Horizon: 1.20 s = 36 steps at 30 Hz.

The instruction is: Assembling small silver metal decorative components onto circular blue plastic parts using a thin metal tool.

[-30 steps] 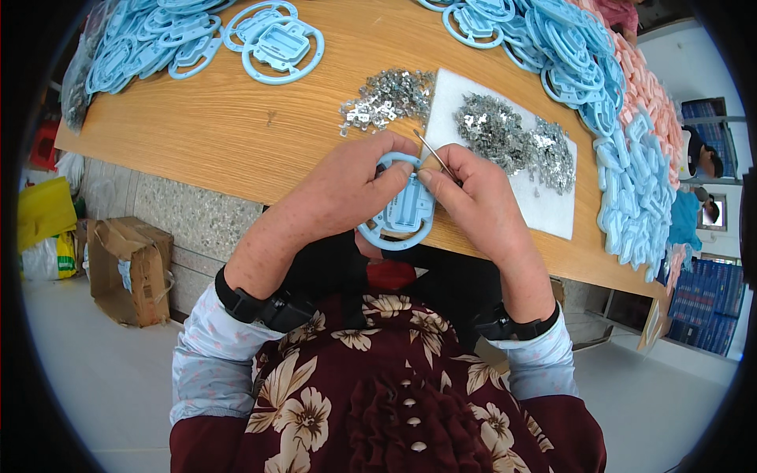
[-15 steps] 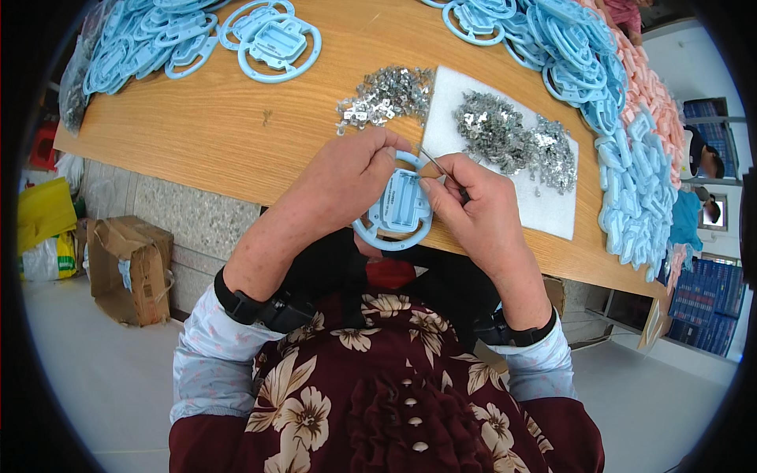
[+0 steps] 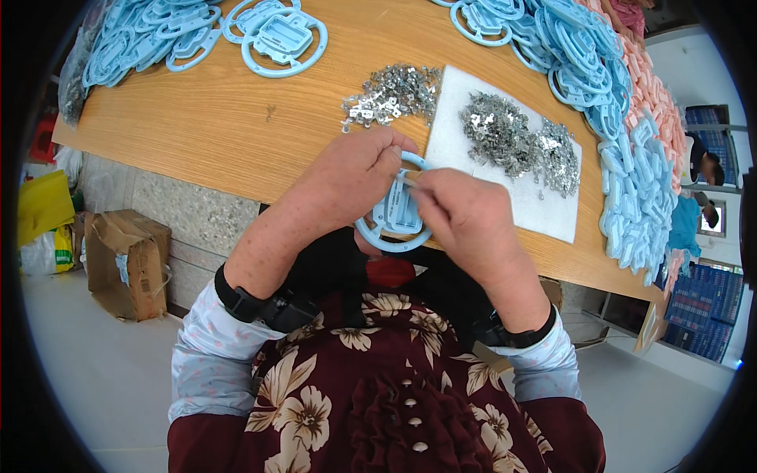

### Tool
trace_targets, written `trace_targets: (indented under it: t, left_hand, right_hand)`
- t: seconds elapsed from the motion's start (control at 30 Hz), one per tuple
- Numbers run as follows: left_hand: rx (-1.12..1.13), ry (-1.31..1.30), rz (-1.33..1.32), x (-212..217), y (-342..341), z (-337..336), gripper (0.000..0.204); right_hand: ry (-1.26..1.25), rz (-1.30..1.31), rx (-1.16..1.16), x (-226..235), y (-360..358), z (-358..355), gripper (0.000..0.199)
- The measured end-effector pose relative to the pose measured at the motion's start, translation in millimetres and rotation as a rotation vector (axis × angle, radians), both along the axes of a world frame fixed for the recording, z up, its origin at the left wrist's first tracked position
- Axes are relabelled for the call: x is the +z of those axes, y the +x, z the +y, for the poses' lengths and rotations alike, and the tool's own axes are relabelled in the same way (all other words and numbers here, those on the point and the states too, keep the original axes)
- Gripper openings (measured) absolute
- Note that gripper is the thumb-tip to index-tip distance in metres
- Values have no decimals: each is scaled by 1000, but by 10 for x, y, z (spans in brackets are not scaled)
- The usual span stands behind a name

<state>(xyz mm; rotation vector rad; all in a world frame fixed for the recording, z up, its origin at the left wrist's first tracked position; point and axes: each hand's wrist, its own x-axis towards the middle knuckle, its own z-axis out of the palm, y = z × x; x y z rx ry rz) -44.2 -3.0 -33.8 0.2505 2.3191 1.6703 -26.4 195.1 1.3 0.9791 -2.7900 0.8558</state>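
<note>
A light blue plastic toy steering wheel (image 3: 388, 240) is tilted over the table's near edge, its hollow back with a rectangular compartment facing up. My left hand (image 3: 347, 177) grips its upper left rim, fingers closed. My right hand (image 3: 473, 217) is closed around a thin metal tool (image 3: 407, 181), whose tip reaches the upper part of the compartment. Its exact kind is unclear, since the fingers cover most of it. Whether a small metal piece sits at the tip cannot be made out.
Small metal clips (image 3: 394, 94) lie heaped beyond my hands; more clips (image 3: 512, 138) cover a white foam sheet (image 3: 449, 118). Blue wheels (image 3: 150, 39) are piled far left, others (image 3: 572, 63) far right. Blue plastic parts (image 3: 635, 197) and pink parts (image 3: 654, 102) line the right edge. A cardboard box (image 3: 130, 264) stands left.
My right hand has turned over and moved left, bringing the tool from beside the rim onto the wheel's compartment. My left hand still holds the wheel.
</note>
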Motion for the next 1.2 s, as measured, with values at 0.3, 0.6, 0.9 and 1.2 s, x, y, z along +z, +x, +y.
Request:
trace_targets:
  t: [0.3,0.6,0.9,1.2]
  left_hand:
    - [23,58,-40,0,-10,-8,30]
    - [26,27,-11,-8,-12,-10,30]
    - [27,38,-25,-5,-5,-8,30]
    - [31,101,-225,168,2,-9,32]
  right_hand:
    - [-69,-182,-250,94,82,124,24]
    - [5,-6,-75,-69,60,196,31]
    - [-48,-27,-90,-44,27,246,27]
    - [138,75,-69,75,28,295,31]
